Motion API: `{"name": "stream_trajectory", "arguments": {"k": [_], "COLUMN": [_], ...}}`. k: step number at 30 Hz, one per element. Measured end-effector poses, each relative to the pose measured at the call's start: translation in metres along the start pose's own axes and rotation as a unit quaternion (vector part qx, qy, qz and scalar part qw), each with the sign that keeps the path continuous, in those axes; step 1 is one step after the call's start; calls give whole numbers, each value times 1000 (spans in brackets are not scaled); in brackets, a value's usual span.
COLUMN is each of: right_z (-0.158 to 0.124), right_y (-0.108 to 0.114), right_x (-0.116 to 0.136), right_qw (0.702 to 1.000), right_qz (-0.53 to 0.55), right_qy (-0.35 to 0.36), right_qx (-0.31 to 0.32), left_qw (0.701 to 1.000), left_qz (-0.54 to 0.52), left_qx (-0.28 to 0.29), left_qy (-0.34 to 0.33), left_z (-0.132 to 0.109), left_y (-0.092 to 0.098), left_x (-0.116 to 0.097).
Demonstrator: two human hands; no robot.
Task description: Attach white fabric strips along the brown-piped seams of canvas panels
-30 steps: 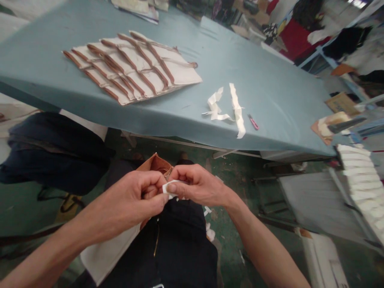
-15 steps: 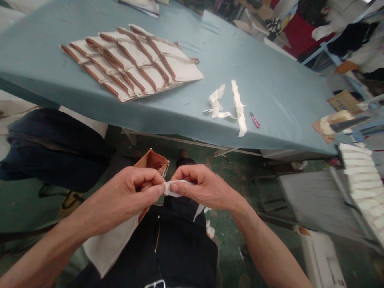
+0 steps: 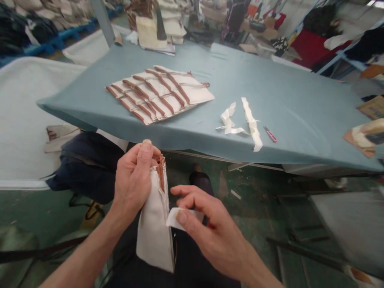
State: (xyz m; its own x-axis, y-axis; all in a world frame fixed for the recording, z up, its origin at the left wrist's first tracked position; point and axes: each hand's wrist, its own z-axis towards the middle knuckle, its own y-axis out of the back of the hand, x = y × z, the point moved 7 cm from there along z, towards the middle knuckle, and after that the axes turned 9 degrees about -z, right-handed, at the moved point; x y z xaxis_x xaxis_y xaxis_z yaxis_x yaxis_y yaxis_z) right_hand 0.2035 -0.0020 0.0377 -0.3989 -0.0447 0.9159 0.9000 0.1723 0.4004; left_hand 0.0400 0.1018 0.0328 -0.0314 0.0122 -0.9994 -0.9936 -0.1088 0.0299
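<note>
My left hand [image 3: 132, 180] grips the top of a cream fabric pouch [image 3: 153, 236], which hangs down over my lap. Brown lining shows at its upper edge. Lower and to the right, my right hand [image 3: 211, 226] pinches a short white strip [image 3: 174, 218] between thumb and fingers. The strip's free end lies close to the pouch's right side; I cannot tell whether they touch. Beyond my hands, overlapping cream pieces with brown edges [image 3: 163, 94] lie fanned out on the blue-green table [image 3: 285, 100].
Crumpled white strips [image 3: 253, 128] and a small pink-handled tool [image 3: 271, 134] lie near the table's front edge. A dark cloth bundle [image 3: 87, 166] sits at the left, beside a white bin [image 3: 24, 120]. Stacked material [image 3: 151, 32] stands at the table's far end.
My hands have come apart; both were on the white strip. The left now holds the pouch upright by its top, and the right keeps the strip. The view has tilted up.
</note>
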Motion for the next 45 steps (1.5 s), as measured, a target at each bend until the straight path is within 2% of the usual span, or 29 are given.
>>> {"name": "stream_trajectory", "arguments": {"k": [3, 5, 7, 9, 11, 15, 17, 20, 23, 25, 28, 31, 33, 36, 41, 45], "right_z": [1, 3, 3, 1, -4, -13, -18, -22, -25, -25, -23, -19, -15, -8, -1, 2], "right_y": [-16, -22, -25, -24, -23, -21, -24, -25, -12, 5, 24, 16, 8, 3, 6, 6], "right_x": [17, 19, 15, 8, -1, -16, -19, -19, -14, -8, -7, -15, -19, -21, -21, -19], "right_qw": [985, 952, 912, 882, 861, 834, 830, 847, 913, 959, 990, 993, 991, 988, 984, 986], "right_qz": [-150, -275, -367, -418, -450, -492, -498, -475, -360, -246, -107, -13, 17, 34, 70, 45], "right_qy": [71, 107, 142, 179, 214, 244, 249, 237, 190, 141, 23, -92, -123, -134, -138, -122], "right_qx": [-43, -84, -115, -120, -98, -46, -34, -21, 0, -23, -86, -72, -56, -64, -88, -100], "left_qw": [996, 992, 993, 990, 985, 964, 949, 938, 926, 920, 922, 928, 934, 942, 954, 956], "left_qz": [-73, -94, -100, -105, -100, -21, 18, 23, -17, -37, -43, -36, -24, -12, -3, -6], "left_qx": [-57, -82, -59, -9, 55, 229, 289, 323, 353, 364, 359, 349, 342, 326, 284, 280], "left_qy": [3, 2, 35, 89, 131, 132, 125, 123, 133, 141, 140, 126, 104, 83, 96, 92], "left_z": [-2, -8, -15, -25, -36, -56, -62, -65, -69, -72, -73, -70, -68, -67, -69, -69], "left_y": [-6, -7, -8, -5, 0, 5, 6, 7, 2, -2, -8, -13, -15, -13, -8, -12], "left_x": [0, 4, 17, 34, 50, 60, 59, 55, 50, 47, 41, 34, 30, 30, 43, 40]}}
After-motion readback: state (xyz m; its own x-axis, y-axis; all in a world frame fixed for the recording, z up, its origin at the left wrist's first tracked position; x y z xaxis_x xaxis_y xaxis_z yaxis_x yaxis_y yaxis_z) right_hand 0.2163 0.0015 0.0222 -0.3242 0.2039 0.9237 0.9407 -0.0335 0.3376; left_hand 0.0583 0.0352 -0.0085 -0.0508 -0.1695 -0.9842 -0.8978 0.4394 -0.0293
